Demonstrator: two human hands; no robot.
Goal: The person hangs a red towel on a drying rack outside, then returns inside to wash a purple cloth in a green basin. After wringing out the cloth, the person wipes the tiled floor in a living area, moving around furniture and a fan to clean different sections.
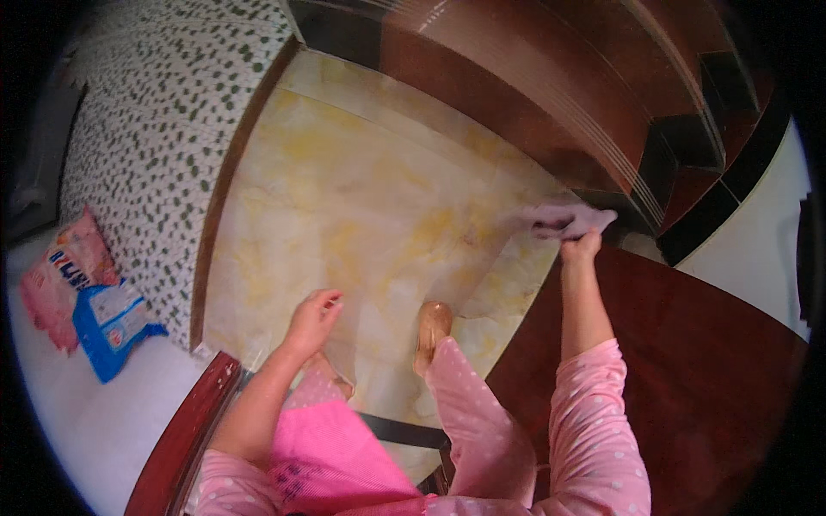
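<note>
My right hand point(582, 246) grips a greyish-purple cloth point(571, 219), which is bunched and partly blurred near the lowest stair and the edge of a dark red wooden surface. Over the marbled floor, my left hand point(316, 319) is held in front of my body with its fingers curled; nothing shows in it. A pink cloth point(342, 445) with a dark pattern lies across my lap or front. Below the hands are my feet, one in a tan slipper point(433, 322).
Reddish-brown stairs point(516, 84) with black edging curve along the upper right. At the left stands a pebble-patterned surface point(161, 129) with a brown edge. Beside it lie a pink package point(64, 284) and a blue package point(113, 329). A dark red panel point(677, 361) fills the lower right.
</note>
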